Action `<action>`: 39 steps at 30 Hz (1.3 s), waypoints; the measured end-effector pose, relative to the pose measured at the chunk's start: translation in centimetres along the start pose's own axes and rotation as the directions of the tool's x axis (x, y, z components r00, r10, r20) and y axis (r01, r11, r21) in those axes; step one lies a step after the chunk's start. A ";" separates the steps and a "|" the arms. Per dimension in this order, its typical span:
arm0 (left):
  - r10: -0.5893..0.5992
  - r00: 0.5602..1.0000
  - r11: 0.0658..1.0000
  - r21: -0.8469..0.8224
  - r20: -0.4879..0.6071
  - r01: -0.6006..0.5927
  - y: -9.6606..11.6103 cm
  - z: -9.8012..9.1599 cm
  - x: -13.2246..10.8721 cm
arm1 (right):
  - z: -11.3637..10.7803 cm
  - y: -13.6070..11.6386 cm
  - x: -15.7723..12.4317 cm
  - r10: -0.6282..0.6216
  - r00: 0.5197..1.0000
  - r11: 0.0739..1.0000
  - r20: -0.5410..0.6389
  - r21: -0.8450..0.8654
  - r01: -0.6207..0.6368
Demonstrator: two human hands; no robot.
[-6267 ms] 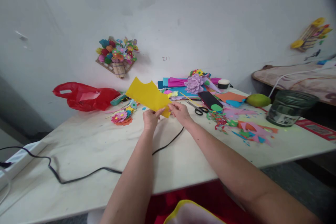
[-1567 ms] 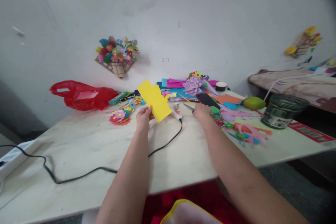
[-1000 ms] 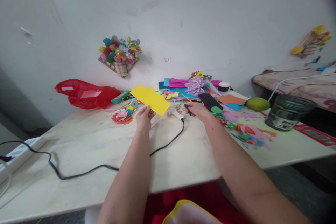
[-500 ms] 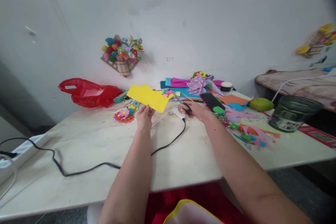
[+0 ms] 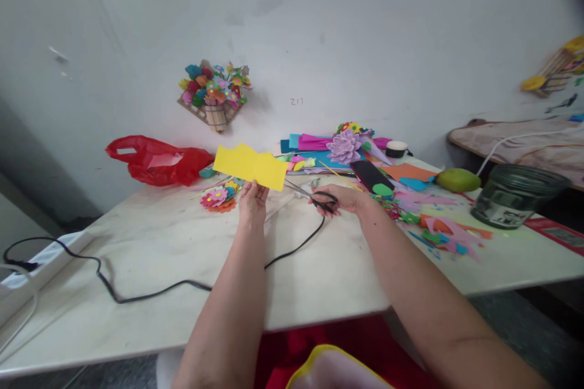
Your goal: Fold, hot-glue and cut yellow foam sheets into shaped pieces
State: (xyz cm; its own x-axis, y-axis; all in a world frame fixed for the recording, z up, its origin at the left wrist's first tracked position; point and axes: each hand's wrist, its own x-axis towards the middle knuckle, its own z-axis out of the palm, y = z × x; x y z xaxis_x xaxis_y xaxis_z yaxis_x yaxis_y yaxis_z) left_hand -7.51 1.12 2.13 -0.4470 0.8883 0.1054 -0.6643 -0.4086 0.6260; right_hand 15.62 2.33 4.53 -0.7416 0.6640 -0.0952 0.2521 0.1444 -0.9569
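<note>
My left hand [image 5: 253, 199] pinches the lower edge of a yellow sheet [image 5: 250, 166], which looks like craft foam or paper with a wavy upper edge. In my right hand [image 5: 335, 200] is a pair of scissors [image 5: 323, 197] with black handles, fingers closed on the loops. The blades point left, and their tips are at the sheet's right edge; whether they touch it I cannot tell. Behind the scissors lies a white tool on a black cord [image 5: 298, 249], partly hidden by my right hand. Layered paper flowers [image 5: 218, 197] lie left of my left hand.
A red plastic bag [image 5: 159, 161] sits at the back left, a power strip [image 5: 50, 255] at the left edge. On the right are a phone [image 5: 370, 176], coloured scraps [image 5: 447, 234], a green-yellow fruit [image 5: 458, 180] and a glass jar [image 5: 513, 194]. A purple flower [image 5: 344, 146] rests at the back.
The scissors have swung from pointing up and left to lying nearly level, their tips now at the yellow sheet's right edge. The sheet has shifted slightly left.
</note>
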 end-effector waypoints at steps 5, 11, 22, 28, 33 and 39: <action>-0.012 1.000 1.000 0.006 0.017 0.011 -0.2 0.0 0.1 | 0.4 -0.4 0.0 0.008 1.000 0.999 0.025 -0.046 -0.007; -0.013 1.000 0.997 -0.078 0.000 0.013 -0.3 -0.5 0.5 | 0.3 -0.3 -0.1 -0.007 0.999 0.997 0.042 -0.073 0.010; -0.015 1.000 0.999 -0.050 -0.025 0.014 -0.4 -0.7 0.6 | 0.5 -0.5 -0.2 -0.006 0.997 0.995 0.076 -0.098 0.013; -0.029 0.999 0.999 0.017 0.022 0.029 -0.5 -0.1 0.2 | 0.5 0.0 0.5 0.007 0.995 0.997 0.101 -0.079 0.001; -0.047 0.997 0.998 0.031 0.058 0.046 -0.4 0.5 -0.3 | 0.9 0.2 0.9 0.006 0.995 0.998 0.100 -0.056 -0.001; -0.049 0.994 0.998 0.051 0.100 0.044 -0.6 0.5 -0.3 | 1.3 0.2 1.1 0.015 0.997 1.000 0.079 -0.028 -0.013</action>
State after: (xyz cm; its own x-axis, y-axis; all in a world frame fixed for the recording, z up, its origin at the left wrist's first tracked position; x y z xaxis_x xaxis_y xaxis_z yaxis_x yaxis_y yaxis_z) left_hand -6.68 1.16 2.16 -0.3518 0.9237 0.1516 -0.6520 -0.3580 0.6684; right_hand 14.01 2.14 3.85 -0.7846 0.6059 -0.1315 0.2794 0.1562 -0.9474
